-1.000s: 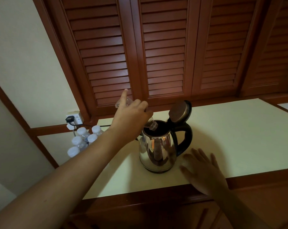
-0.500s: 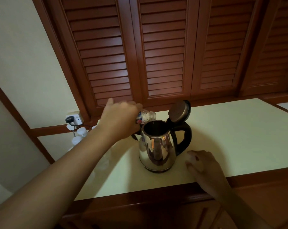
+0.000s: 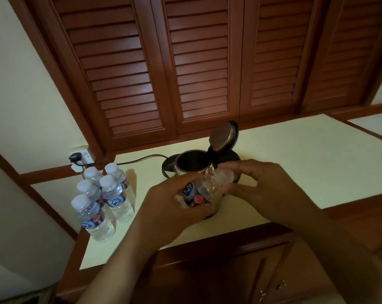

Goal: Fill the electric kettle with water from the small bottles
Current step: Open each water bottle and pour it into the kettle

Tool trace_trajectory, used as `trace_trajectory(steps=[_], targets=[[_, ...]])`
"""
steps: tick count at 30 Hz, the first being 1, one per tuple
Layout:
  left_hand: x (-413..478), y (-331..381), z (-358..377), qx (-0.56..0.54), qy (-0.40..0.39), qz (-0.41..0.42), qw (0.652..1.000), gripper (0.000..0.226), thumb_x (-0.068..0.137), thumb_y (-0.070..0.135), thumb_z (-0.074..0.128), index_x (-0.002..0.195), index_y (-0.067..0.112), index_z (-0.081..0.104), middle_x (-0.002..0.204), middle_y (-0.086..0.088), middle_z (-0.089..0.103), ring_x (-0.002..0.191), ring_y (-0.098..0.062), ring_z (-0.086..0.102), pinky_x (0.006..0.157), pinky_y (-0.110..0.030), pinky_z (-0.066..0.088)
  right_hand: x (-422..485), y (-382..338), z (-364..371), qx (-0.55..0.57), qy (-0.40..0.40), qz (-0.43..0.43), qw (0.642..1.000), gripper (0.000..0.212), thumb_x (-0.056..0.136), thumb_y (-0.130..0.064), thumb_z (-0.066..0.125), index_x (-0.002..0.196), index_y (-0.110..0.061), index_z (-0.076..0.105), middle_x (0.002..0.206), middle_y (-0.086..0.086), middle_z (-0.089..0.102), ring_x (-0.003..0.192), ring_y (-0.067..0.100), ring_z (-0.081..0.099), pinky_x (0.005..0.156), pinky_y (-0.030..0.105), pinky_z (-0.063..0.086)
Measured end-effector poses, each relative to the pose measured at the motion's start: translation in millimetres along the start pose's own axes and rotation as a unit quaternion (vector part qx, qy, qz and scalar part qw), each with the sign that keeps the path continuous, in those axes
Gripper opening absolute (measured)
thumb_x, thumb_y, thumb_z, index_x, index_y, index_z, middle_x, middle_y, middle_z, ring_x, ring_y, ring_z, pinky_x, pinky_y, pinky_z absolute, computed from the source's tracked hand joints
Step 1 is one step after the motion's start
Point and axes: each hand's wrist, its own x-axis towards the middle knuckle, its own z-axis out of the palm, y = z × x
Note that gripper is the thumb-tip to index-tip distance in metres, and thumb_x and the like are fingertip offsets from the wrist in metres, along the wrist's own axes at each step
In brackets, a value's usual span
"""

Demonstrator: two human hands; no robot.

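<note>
Just in front of the kettle we hold a small bottle in both hands, tipped on its side so that its neck points to our right. Our left hand wraps the labelled body, fingers curled closed around it with the blue and red label showing between them. Our right hand meets the neck end, thumb and fingertips pinched together around the cap end of the bottle; whether a cap sits there we cannot tell, since the plastic is blurred. The bottle looks crumpled and clear, and we cannot tell how much water it holds.

The kettle stands on the cream countertop right behind the bottle, its lid hinged upright and its mouth open and dark inside. A black base shows under its left side, and a black cord runs from it along the counter to a plug in the wall socket.

To the left, near the counter's corner, five more small bottles stand upright in a tight cluster, all capped in white and holding clear water. Behind the counter rise brown louvred doors. Below the counter edge sits a wooden cabinet.
</note>
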Motion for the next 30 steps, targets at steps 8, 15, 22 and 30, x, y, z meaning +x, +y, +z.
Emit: trace_trajectory(steps=[8,15,22,30], targets=[[13,3,30,-0.054,-0.048,0.021,0.997,0.051,0.080,0.029,0.086,0.110,0.058,0.057,0.099,0.036,0.063,0.093,0.017,0.064,0.077,-0.002,0.051,-13,25,-20,0.015,0.002,-0.035,0.999,0.046,0.078,-0.037,0.075,0.122,-0.023,0.072,0.106,-0.012,0.070,0.103,0.010,0.065,0.088,0.012,0.046],[37,14,62,-0.217,-0.158,0.006,0.963,0.040,0.085,0.009,0.081,0.115,0.035,0.075,0.099,0.021,0.078,0.093,0.001,0.073,0.076,-0.012,0.055,-17,32,-66,0.048,-0.057,-0.003,0.997,0.039,0.082,-0.028,0.075,0.121,-0.030,0.072,0.114,-0.009,0.071,0.113,0.017,0.065,0.100,0.032,0.051],[67,36,113,-0.392,-0.286,-0.061,0.872,0.030,0.066,0.028,0.075,0.093,0.018,0.084,0.093,-0.016,0.078,0.077,-0.022,0.075,0.067,-0.030,0.060,-29,50,-112,0.084,-0.077,0.055,0.992,0.038,0.078,-0.010,0.077,0.115,-0.021,0.075,0.114,-0.012,0.075,0.112,0.005,0.067,0.094,0.016,0.050],[132,78,177,-0.444,-0.365,-0.058,0.816,0.028,0.071,0.022,0.072,0.095,0.012,0.082,0.089,-0.017,0.076,0.064,-0.025,0.071,0.058,-0.033,0.059,-20,92,-186,-0.111,-0.053,-0.027,0.992,0.030,0.084,-0.041,0.074,0.106,-0.022,0.077,0.095,-0.022,0.072,0.092,0.001,0.069,0.082,0.016,0.052]])
